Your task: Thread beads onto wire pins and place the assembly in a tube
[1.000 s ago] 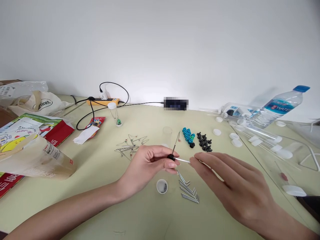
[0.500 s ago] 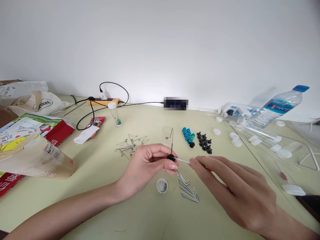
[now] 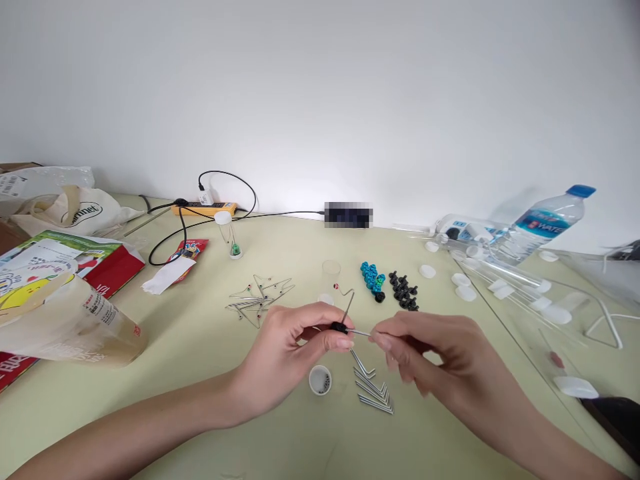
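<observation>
My left hand [image 3: 295,347] is closed, pinching a small black fitting [image 3: 339,327] between thumb and fingers. A thin bent wire [image 3: 349,303] rises from the fitting, with a small red-and-white bead at its tip. In the pinch of my right hand [image 3: 435,353] is a silver hex key [image 3: 360,332], its far end meeting the fitting's right side. Below my hands lie several L-shaped hex keys [image 3: 375,393] beside a small white cup [image 3: 320,381] of tiny dark pieces. Beyond them are blue fittings [image 3: 371,277] and black fittings [image 3: 403,291] in rows.
Several bent wires [image 3: 257,300] lie left of my hands. A capped clear tube [image 3: 230,239] stands behind them. A drink cup [image 3: 100,320] is at the left. Clear tubes [image 3: 520,270], white caps [image 3: 466,293] and a leaning water bottle [image 3: 543,225] occupy the right. A power strip [image 3: 220,209] lies by the wall.
The bent wire has tilted to the right and its beaded end has turned. My right hand has rolled, so its thumb side now shows, still gripping the hex key.
</observation>
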`<action>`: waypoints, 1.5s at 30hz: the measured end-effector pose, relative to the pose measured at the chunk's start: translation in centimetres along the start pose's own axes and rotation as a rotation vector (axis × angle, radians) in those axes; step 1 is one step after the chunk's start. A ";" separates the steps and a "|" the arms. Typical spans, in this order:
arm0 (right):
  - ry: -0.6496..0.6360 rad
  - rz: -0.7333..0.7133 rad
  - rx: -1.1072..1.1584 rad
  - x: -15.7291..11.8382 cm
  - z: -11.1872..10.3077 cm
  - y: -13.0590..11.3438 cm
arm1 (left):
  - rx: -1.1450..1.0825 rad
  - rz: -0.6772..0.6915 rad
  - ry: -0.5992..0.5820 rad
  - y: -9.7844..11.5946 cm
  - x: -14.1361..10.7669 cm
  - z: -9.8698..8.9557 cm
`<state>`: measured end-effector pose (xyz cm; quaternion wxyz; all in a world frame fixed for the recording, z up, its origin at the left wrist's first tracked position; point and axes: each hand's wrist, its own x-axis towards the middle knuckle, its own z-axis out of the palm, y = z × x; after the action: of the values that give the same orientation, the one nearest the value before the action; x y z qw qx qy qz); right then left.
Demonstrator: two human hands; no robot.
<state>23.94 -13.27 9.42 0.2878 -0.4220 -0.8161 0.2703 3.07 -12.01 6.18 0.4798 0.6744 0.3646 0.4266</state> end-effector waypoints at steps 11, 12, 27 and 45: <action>0.103 -0.029 -0.007 0.4 1.1 0.9 | -0.206 -0.160 -0.097 -0.4 1.8 -1.1; 0.154 -0.118 -0.140 0.3 1.1 1.0 | -0.221 -0.179 -0.098 -0.5 1.9 -1.2; 0.233 -0.333 -0.528 0.1 1.2 1.9 | -0.317 -0.218 -0.155 -0.5 1.8 -1.1; 0.156 -0.227 -0.303 0.3 1.3 1.9 | -0.258 -0.154 -0.095 -0.5 1.5 -0.8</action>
<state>23.93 -12.38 7.33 0.3120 -0.3852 -0.8651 0.0769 2.83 -10.22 6.18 0.6106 0.5966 0.3343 0.3994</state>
